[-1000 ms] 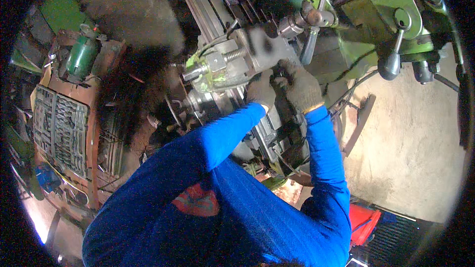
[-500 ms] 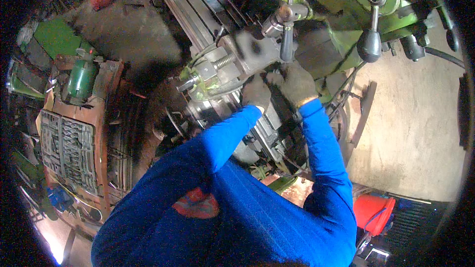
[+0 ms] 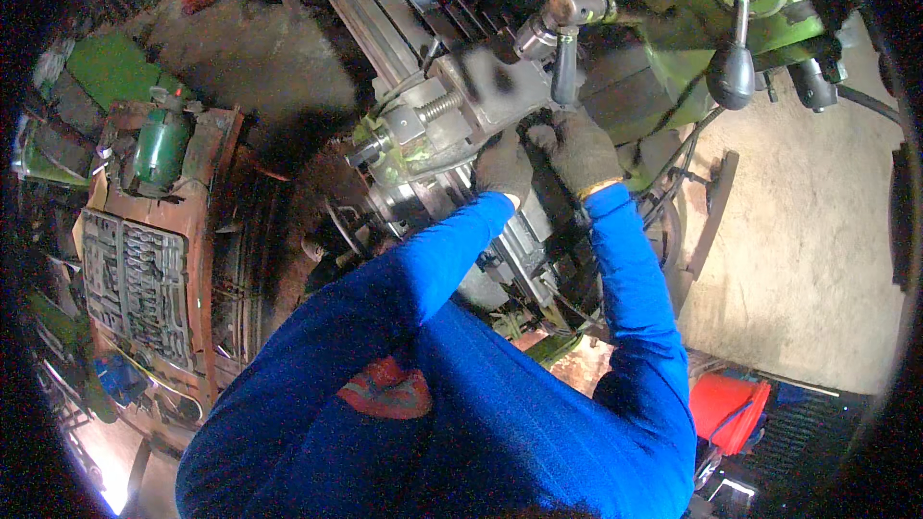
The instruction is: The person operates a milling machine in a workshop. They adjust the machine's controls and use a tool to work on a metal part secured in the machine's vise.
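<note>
Both my hands wear grey-brown work gloves and are close together at the near side of a grey metal block (image 3: pixel 495 91) on a green machine. My left hand (image 3: pixel 503 165) rests against the block's near edge, its fingers curled inward and mostly hidden. Just right of it, my right hand (image 3: pixel 586 154) is closed, thumb toward the left hand. Whatever lies between the fingers is dark and too small to name. Above the right hand hangs a lever with a dark handle (image 3: pixel 565 67). Left of the block sits a coil spring (image 3: pixel 442 107).
Slotted metal ways (image 3: pixel 370 14) run toward the upper left. A ball-ended lever (image 3: pixel 732 82) hangs at the upper right. On the left bench (image 3: pixel 207 221) are a green cylinder (image 3: pixel 161 149) and a socket set case (image 3: pixel 135 288). A red container (image 3: pixel 728 411) is at the lower right.
The view has shifted slightly, so the machine appears a little higher and to the right. Both hands stay at the near side of the block, with only slight finger movement.
</note>
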Action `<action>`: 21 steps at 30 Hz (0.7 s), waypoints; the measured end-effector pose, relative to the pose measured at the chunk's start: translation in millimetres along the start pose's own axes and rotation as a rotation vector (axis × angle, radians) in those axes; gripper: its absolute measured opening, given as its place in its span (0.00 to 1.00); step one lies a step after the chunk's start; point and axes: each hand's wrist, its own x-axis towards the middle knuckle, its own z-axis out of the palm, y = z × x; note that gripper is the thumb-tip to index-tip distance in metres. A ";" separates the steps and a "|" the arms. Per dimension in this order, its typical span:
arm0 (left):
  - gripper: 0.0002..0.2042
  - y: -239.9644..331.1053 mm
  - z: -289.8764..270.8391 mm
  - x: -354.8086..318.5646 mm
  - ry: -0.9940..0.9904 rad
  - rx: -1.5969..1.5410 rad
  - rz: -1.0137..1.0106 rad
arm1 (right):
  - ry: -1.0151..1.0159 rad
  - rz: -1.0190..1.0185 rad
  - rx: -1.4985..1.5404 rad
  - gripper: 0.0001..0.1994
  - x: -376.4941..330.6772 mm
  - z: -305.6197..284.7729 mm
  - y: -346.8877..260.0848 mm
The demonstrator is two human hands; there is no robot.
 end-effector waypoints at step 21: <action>0.22 -6.7 0.8 8.2 -0.084 0.052 -0.097 | -0.106 0.095 -0.133 0.27 10.2 -8.5 -12.8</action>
